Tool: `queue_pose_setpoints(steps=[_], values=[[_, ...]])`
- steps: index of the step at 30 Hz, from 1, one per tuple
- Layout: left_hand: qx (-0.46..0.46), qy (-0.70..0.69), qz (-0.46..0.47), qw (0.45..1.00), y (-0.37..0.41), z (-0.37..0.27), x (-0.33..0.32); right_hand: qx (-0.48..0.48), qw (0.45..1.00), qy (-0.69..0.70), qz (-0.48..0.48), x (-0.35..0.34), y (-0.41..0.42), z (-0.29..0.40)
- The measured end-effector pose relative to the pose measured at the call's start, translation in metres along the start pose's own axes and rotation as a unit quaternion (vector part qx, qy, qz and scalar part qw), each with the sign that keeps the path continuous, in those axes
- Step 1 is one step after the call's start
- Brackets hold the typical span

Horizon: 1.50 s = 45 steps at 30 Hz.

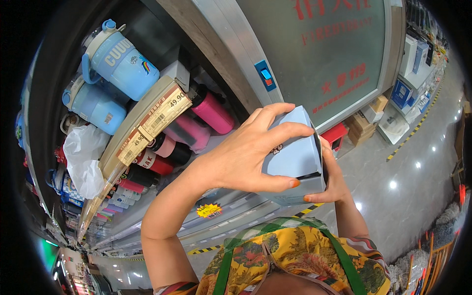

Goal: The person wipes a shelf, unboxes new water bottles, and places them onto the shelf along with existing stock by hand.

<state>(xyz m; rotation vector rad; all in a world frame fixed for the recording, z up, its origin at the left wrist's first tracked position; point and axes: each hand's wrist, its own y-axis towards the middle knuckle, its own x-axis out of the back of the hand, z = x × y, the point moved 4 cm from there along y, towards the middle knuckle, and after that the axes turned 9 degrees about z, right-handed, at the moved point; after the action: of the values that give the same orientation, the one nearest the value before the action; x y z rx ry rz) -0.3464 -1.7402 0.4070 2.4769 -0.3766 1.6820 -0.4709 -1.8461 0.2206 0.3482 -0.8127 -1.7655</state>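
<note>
A light blue cardboard box [295,155] is between my two hands, in front of my chest. My left hand [250,147] spans its near side, fingers over the top and thumb near a lower edge. My right hand [332,173] grips the box from the other side, partly hidden behind it. A dark gap shows along one edge of the box. On the shelf at the upper left stand a light blue lidded cup [121,62] with a carry handle and a similar blue cup [97,105] beside it.
A shelf edge with price tags [164,114] runs along the left, with pink bottles [214,112] below it. A white plastic bag [84,158] hangs there. A metal-framed fire hydrant cabinet door [332,48] stands ahead. Cardboard boxes [357,131] sit on the floor beyond.
</note>
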Motion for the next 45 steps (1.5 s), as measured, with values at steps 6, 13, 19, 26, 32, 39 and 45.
queue_pose_setpoints(steps=[6,13,19,26,32,39,45], values=[[-0.003,-0.053,0.016,0.998,-0.012,0.010,-0.004,0.011,0.999,-0.035,0.034,-0.001,0.004,0.007],[-0.027,-0.007,0.007,1.000,-0.019,0.011,-0.004,0.046,0.998,-0.043,0.029,-0.001,0.013,0.007],[-0.007,-0.004,-0.024,1.000,-0.028,0.007,-0.002,0.051,0.997,-0.053,0.035,0.001,0.024,0.018],[0.006,0.018,-0.030,0.999,-0.033,0.015,-0.007,0.062,0.995,-0.074,0.034,-0.005,0.027,0.015],[-0.004,0.102,-0.025,0.994,-0.033,0.026,-0.022,0.042,0.995,-0.083,0.028,-0.004,0.033,0.012],[0.073,0.110,0.014,0.991,-0.039,0.021,-0.023,0.059,0.993,-0.100,0.021,-0.015,0.037,0.011],[0.065,0.070,-0.066,0.993,-0.040,0.003,0.004,0.134,0.973,-0.184,-0.034,-0.014,0.053,0.034]])
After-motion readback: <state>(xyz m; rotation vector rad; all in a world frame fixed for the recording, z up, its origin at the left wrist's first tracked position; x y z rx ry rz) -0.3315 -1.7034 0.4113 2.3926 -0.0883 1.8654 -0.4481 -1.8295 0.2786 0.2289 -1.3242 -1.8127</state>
